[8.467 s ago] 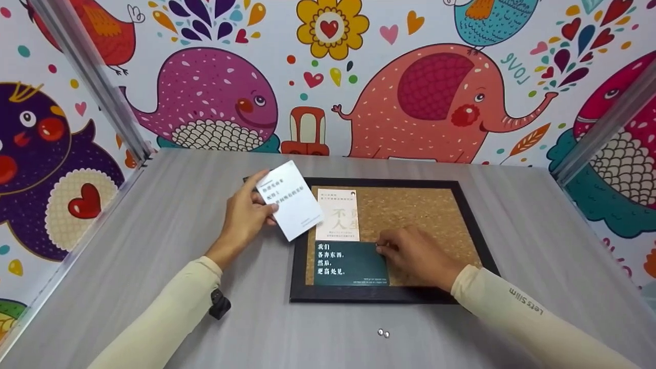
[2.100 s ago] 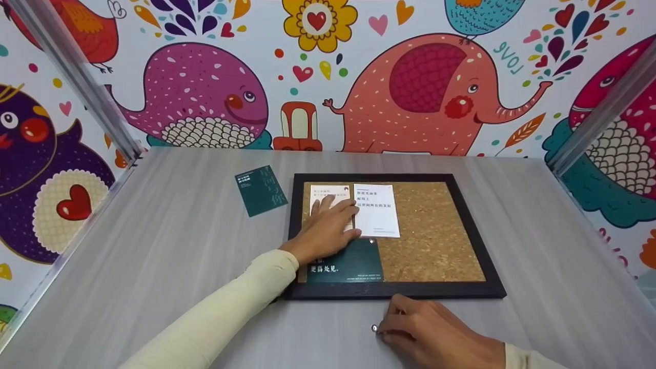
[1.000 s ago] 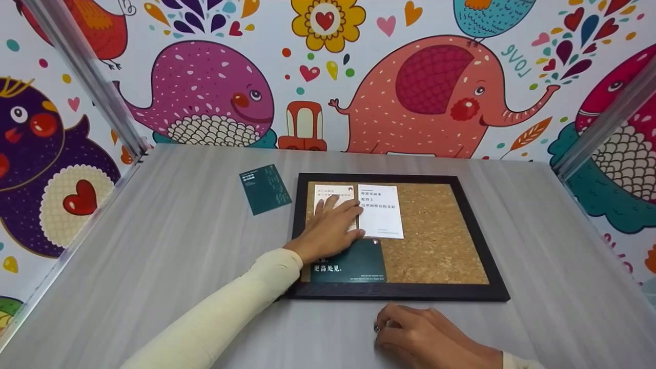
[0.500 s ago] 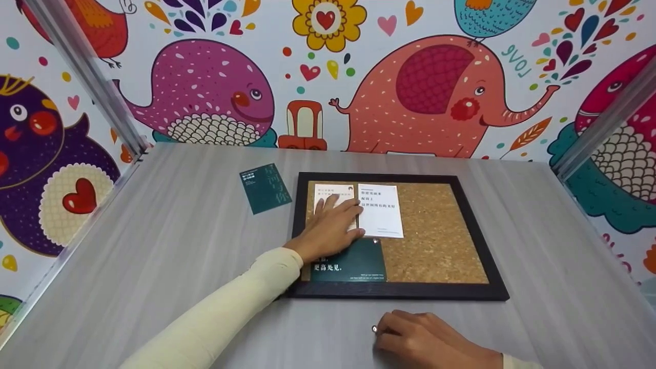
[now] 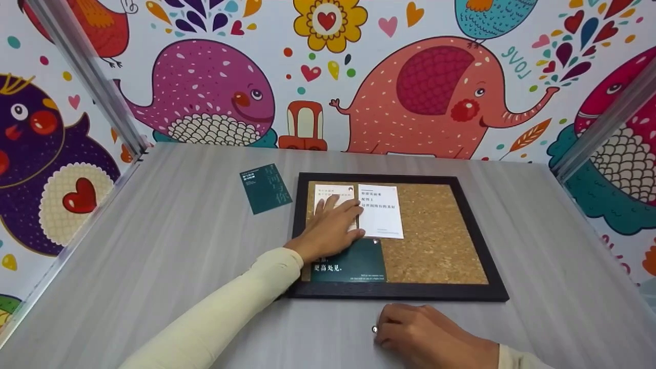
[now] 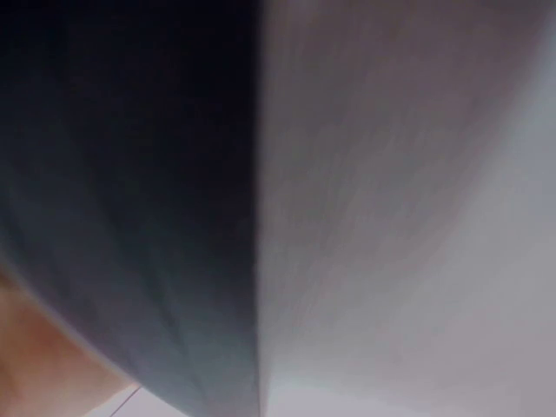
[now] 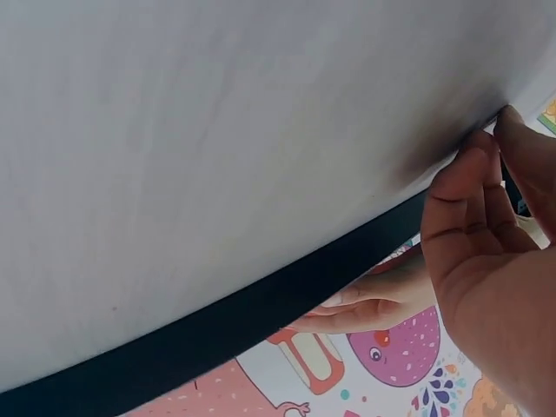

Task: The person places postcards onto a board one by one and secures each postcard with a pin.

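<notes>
My left hand (image 5: 328,230) lies spread on the cork board (image 5: 441,230), partly covering a pale pink card (image 5: 323,190) and a dark green card (image 5: 353,269). Its fingertips reach the left edge of a white card (image 5: 380,212). Small round tacks show at the top right of the pink card and the green card. On the table before the frame, my right hand (image 5: 420,333) has thumb and fingers curled in at a small silver thumbtack (image 5: 374,329), which shows at the fingertips. In the right wrist view the right hand's fingertips (image 7: 465,169) meet the tabletop; the tack is hidden there.
A loose dark green card (image 5: 265,188) lies on the grey table (image 5: 205,256) left of the board. The board's raised black frame (image 5: 400,291) runs between the right hand and the cards. A patterned wall (image 5: 318,61) stands behind. The left wrist view is mostly blurred.
Since the oldest frame, the white card has gone from my left hand onto the board, and a green card now lies at left. Over the last second, only my right fingers shift slightly around the thumbtack.
</notes>
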Action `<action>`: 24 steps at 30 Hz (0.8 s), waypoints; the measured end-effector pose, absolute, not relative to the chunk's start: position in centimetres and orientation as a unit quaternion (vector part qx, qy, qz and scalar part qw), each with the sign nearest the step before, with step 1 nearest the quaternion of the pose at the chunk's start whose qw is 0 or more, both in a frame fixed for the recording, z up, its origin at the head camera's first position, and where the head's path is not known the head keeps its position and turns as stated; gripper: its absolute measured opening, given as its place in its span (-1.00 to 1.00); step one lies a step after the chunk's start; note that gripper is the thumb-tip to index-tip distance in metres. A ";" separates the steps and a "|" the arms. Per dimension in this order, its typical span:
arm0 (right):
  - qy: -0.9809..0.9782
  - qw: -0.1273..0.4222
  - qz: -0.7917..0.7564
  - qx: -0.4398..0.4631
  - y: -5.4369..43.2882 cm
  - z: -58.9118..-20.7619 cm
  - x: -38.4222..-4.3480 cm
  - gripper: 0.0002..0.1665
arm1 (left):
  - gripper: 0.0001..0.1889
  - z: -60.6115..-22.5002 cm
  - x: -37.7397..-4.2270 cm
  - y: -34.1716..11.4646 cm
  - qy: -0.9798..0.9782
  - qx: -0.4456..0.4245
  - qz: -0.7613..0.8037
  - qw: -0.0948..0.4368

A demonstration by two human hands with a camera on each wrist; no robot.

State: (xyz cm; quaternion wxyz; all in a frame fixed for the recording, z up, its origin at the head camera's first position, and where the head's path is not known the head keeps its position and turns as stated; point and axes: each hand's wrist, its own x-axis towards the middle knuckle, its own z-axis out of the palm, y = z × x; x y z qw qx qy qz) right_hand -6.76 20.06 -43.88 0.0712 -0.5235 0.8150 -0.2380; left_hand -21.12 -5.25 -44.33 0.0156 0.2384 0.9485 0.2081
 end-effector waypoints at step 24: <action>0.890 0.006 -0.396 -0.224 22.3 -42.5 -15.8 -0.88 | -0.41 -44.2 -21.0 -5.2 0.950 0.237 0.202 0.015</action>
